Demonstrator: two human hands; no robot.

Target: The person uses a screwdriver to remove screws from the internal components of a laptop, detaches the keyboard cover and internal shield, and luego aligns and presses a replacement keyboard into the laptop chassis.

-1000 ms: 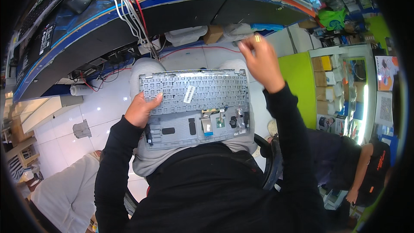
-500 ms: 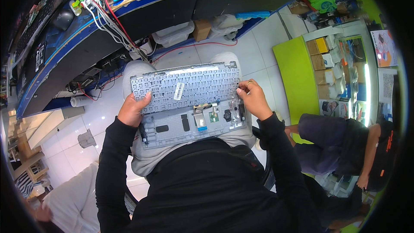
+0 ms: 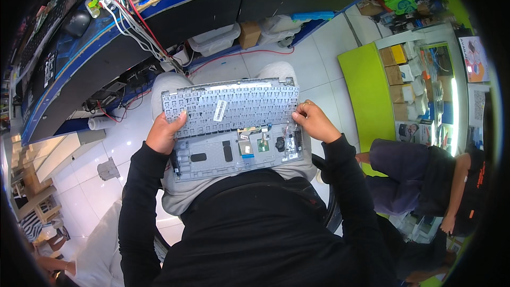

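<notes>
A grey laptop top case (image 3: 210, 172) lies underside up across my lap. The metal back of its keyboard (image 3: 249, 107), with a white barcode label (image 3: 219, 110), fills the upper part. Below it a ribbon cable (image 3: 246, 143) and a small green circuit board (image 3: 263, 145) show. My left hand (image 3: 166, 132) grips the left edge, its thumb over the keyboard back and its fingers hidden underneath. My right hand (image 3: 317, 121) is closed in a pinch at the right edge, beside the keyboard's corner. What lies between those fingertips is too small to make out.
Ahead stands a blue-edged workbench (image 3: 212, 5) with hanging cables (image 3: 135, 29) and plastic bins (image 3: 215, 40) underneath. A lime-green cabinet (image 3: 366, 95) is at right. One person (image 3: 414, 180) stands at the right; another's light-clothed leg (image 3: 98, 250) shows at lower left.
My right hand has shifted slightly down and right along the case's edge, still pinched. The left hand keeps its grip, and the case has barely moved.
</notes>
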